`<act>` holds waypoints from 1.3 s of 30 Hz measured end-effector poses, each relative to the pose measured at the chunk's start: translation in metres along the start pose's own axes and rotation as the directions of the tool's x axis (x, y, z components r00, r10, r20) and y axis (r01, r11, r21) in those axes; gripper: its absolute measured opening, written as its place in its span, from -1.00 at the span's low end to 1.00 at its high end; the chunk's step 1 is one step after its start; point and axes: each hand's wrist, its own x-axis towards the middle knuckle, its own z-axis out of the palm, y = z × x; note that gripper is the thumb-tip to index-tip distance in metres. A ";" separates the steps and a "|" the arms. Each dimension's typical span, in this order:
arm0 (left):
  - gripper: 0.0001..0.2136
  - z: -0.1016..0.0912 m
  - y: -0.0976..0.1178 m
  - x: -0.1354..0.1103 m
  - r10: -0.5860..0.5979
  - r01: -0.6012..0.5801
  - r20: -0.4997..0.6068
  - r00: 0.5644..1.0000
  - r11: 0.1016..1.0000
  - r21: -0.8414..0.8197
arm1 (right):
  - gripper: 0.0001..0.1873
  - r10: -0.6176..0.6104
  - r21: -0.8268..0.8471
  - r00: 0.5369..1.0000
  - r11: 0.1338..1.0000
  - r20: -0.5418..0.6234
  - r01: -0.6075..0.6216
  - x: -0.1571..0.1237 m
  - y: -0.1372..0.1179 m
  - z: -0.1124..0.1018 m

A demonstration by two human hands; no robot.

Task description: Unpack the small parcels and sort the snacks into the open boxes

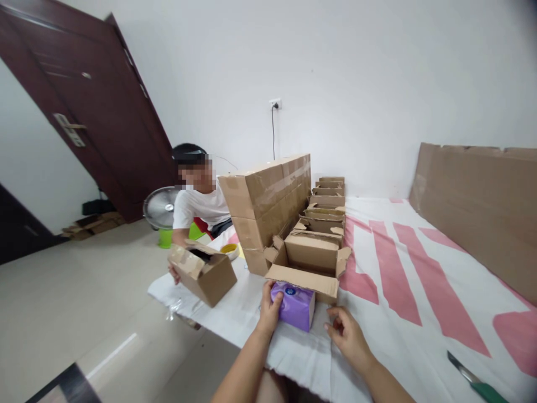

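My left hand point(271, 308) grips the left end of a purple tissue pack point(297, 307) at the near edge of the table, thumb on its upper side. To the right of the pack, my right hand point(346, 334) is apart from it, fingers loosely bent and spread with nothing in them. Directly behind the pack stands an open cardboard box point(312, 254), its flaps raised and the near flap folded out above the pack. The part of that box behind the pack is hidden.
A row of open boxes point(323, 212) runs back toward the wall, beside stacked taped boxes point(268, 196). At left, a co-worker point(201, 204) handles another box point(210, 277) near a tape roll point(230, 250). A green-handled knife point(474, 378) lies at right. Flat cardboard point(478, 201) leans behind it.
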 end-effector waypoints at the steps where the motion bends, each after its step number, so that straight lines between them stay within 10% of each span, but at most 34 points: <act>1: -0.40 0.000 0.000 0.000 0.003 -0.003 0.001 1.000 1.000 0.008 | -0.77 0.002 0.002 1.000 1.000 -0.004 -0.002 0.000 0.000 0.000; 15: -0.44 0.004 0.011 -0.004 0.104 -0.104 0.004 0.995 0.985 0.137 | -0.80 0.001 0.015 1.000 1.000 -0.002 -0.001 0.001 0.010 0.004; 23: -0.60 -0.008 0.047 -0.028 0.349 -0.326 -0.044 0.936 0.908 0.261 | -0.79 0.006 0.029 1.000 1.000 0.028 -0.007 0.003 0.012 0.000; 30: -0.62 -0.108 0.102 0.016 0.643 -0.522 -0.040 0.765 0.655 0.547 | -0.82 0.003 0.029 0.999 1.000 0.041 -0.004 0.002 0.014 0.001; 35: -0.50 -0.185 0.097 0.091 0.399 -0.428 0.269 0.877 0.390 0.815 | -0.82 -0.002 0.014 0.998 1.000 0.056 0.001 0.002 0.014 0.003; 39: -0.52 -0.205 0.070 0.116 0.238 -0.480 0.421 0.875 0.329 0.813 | -0.82 -0.003 -0.004 0.998 1.000 0.062 0.003 0.002 0.015 0.004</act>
